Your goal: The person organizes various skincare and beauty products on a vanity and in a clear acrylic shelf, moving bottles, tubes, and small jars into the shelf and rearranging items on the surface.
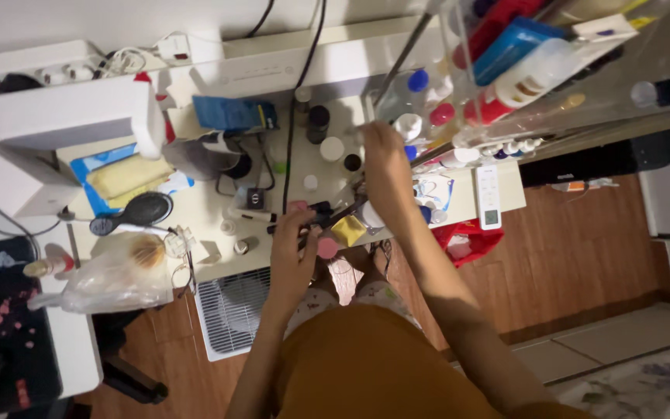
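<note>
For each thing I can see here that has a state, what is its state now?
Left hand: resting on small dark items at the table's front edge; grip unclear.
Right hand: reaching among the bottles at the back; grip unclear.
Hairbrush: lying flat.
Plastic bag: crumpled, lying on the table corner.
Remote control: lying flat, buttons up.
Dark bottle: upright, capped.

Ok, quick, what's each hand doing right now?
Left hand: on the desk, fingers curled around small dark items; grip unclear.
Right hand: reaching among the bottles; open or closed cannot be told.
</note>
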